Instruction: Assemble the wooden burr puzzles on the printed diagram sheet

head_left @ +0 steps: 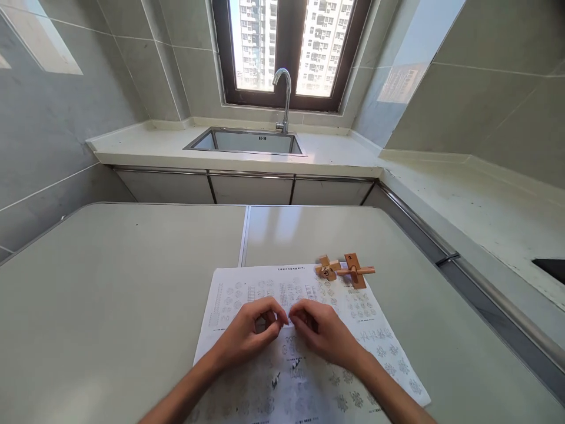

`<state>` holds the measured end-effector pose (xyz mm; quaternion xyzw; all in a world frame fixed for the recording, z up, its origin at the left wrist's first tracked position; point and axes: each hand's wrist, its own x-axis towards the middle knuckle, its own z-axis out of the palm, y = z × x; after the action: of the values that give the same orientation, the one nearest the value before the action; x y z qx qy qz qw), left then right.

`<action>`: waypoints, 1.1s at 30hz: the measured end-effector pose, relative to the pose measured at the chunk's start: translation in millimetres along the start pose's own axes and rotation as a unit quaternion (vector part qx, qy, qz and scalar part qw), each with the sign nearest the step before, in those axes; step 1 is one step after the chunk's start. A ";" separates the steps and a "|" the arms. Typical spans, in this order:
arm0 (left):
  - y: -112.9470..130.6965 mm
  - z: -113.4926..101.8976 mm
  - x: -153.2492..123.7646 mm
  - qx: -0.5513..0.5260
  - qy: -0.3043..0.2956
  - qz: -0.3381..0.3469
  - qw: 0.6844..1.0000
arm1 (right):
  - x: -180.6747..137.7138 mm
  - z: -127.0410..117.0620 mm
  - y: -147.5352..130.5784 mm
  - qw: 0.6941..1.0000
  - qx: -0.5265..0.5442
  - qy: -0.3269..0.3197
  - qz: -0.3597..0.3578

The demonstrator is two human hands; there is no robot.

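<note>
A printed paper sheet (220, 294) with rows of small diagrams lies on the table under both hands. My left hand (258, 330) is curled over its middle, thumb and index fingertips brought together. Facing it, my right hand (324, 333) is curled the same way, its fingertips very close to the left ones. Whatever the two pinches hold, if anything, is too small or hidden to make out. At the sheet's far right corner rest wooden puzzle pieces: a small crossed cluster (326, 269) and a flat piece marked 2 (350, 259) with a rod (366, 270) through it.
The pale table (110, 294) has a seam running away from me. Beyond it stands a counter (335, 147) with a sink (247, 140) and a curved faucet (286, 97) below a window. Another counter (477, 206) runs along the right side.
</note>
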<state>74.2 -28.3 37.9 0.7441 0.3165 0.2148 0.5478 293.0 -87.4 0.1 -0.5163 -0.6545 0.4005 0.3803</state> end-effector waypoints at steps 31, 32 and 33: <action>-20.1 20.2 -5.9 0.410 -0.037 0.220 0.885 | -1.0 4.1 5.8 0.990 -0.108 0.045 -0.079; -20.1 20.1 -5.9 0.409 -0.038 0.218 0.885 | -1.1 4.1 6.2 0.989 -0.114 0.046 -0.084; -20.1 20.1 -6.0 0.409 -0.038 0.217 0.886 | -1.1 4.2 6.8 0.987 -0.121 0.047 -0.089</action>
<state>78.6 -42.2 12.8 0.9598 0.1859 0.1510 0.1464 291.9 -88.0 -7.9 -0.5163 -0.7233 0.2579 0.3792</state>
